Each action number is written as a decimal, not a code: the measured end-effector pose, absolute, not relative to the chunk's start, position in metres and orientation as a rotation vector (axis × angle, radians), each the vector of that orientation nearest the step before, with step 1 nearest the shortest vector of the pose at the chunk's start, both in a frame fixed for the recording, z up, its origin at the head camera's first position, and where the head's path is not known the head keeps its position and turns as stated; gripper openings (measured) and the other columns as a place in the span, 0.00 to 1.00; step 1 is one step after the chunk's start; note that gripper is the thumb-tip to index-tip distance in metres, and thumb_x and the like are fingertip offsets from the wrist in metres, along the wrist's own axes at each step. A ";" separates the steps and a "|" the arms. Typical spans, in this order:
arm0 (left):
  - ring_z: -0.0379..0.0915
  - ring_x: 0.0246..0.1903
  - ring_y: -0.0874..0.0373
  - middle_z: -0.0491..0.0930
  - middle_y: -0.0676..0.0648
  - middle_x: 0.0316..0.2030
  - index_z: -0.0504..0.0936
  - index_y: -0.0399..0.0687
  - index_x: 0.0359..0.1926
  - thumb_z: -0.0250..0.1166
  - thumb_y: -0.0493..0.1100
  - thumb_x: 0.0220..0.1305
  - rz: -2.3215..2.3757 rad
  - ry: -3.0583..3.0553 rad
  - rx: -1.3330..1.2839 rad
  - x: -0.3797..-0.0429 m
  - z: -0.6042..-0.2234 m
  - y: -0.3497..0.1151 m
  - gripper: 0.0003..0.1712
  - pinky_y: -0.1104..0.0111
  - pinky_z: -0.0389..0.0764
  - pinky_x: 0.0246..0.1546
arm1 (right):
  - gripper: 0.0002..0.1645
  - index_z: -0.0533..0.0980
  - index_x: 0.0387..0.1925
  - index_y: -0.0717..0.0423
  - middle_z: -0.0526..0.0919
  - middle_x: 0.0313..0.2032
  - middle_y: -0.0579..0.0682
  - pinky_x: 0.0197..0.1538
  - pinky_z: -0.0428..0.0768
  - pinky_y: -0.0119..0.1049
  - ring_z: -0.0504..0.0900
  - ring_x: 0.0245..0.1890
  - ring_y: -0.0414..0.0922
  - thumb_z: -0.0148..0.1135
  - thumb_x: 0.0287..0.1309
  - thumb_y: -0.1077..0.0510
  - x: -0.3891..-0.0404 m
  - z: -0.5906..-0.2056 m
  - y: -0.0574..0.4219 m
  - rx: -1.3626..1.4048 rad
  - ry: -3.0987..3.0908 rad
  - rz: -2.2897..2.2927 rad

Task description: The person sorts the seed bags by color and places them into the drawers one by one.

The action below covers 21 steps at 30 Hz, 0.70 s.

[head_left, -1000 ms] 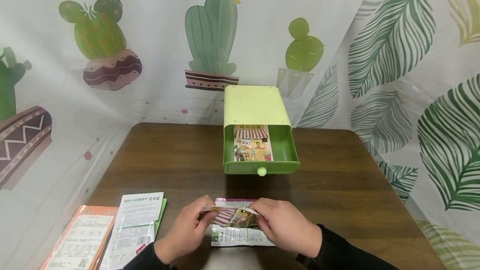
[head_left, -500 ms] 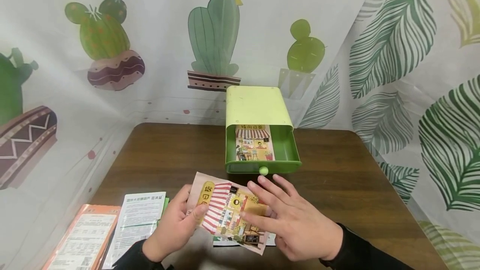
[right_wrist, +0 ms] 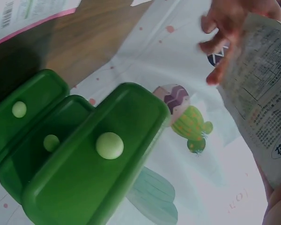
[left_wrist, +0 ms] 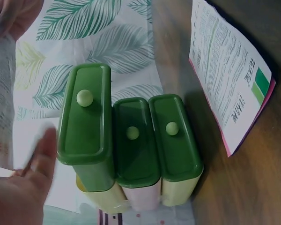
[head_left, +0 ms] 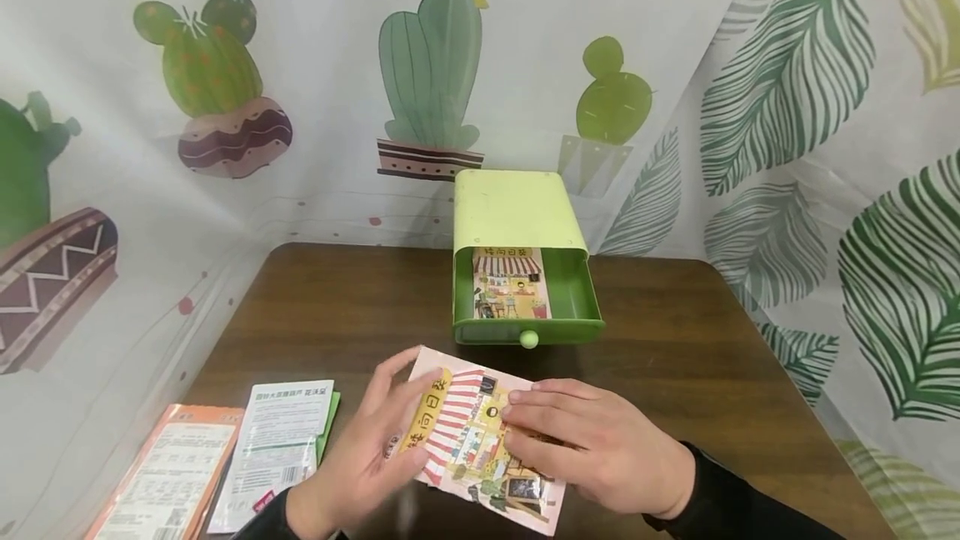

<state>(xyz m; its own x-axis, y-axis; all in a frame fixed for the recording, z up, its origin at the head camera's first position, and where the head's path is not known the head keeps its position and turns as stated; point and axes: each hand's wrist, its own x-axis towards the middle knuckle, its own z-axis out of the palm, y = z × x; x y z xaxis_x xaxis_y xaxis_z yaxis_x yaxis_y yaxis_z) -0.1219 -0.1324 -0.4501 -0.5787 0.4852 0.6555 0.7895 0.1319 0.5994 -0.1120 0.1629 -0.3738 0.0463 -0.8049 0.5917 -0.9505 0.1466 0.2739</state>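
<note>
In the head view my right hand (head_left: pixel 600 436) pinches the right side of a pink seed packet (head_left: pixel 450 423) printed with a striped awning and shopfront. Its fingers lie over the printed front. My left hand (head_left: pixel 367 440) is at the packet's left end, fingers and thumb loosely extended over the front. It looks blurred and spread in the right wrist view, beside the packet's text-covered back (right_wrist: pixel 257 93). A similar packet (head_left: pixel 510 286) lies inside the pulled-out green drawer (head_left: pixel 573 290) of a small pale-green cabinet (head_left: pixel 517 207).
A white packet (head_left: pixel 273 448) with green behind it and an orange-edged packet (head_left: pixel 168 473) lie at the table's left. Another white packet (left_wrist: pixel 234 84) with a pink edge lies before the cabinet. Two lower drawers (left_wrist: pixel 136 154) are closed. A cactus-print cloth (head_left: pixel 337 107) hangs behind.
The packet has turned from nearly edge-on to face up, tilted toward me. My right fingers, spread half a second ago, now lie together on its front, while my left hand has loosened.
</note>
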 end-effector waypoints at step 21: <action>0.83 0.36 0.63 0.85 0.55 0.35 0.85 0.46 0.48 0.55 0.38 0.75 -0.911 -1.782 -1.439 -0.141 -0.437 -0.131 0.12 0.44 0.52 0.68 | 0.20 0.78 0.57 0.58 0.85 0.48 0.49 0.47 0.81 0.32 0.84 0.47 0.39 0.44 0.73 0.67 -0.110 -0.342 0.191 1.711 -2.179 0.849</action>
<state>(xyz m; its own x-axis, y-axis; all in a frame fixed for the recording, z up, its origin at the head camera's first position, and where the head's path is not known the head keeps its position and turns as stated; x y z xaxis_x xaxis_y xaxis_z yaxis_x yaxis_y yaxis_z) -0.1410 -0.1314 -0.4374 -0.1729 0.5199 0.8365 0.9825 0.1503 0.1097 -0.1099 0.1913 -0.3416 -0.2832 -0.8041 0.5228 -0.9458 0.1437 -0.2914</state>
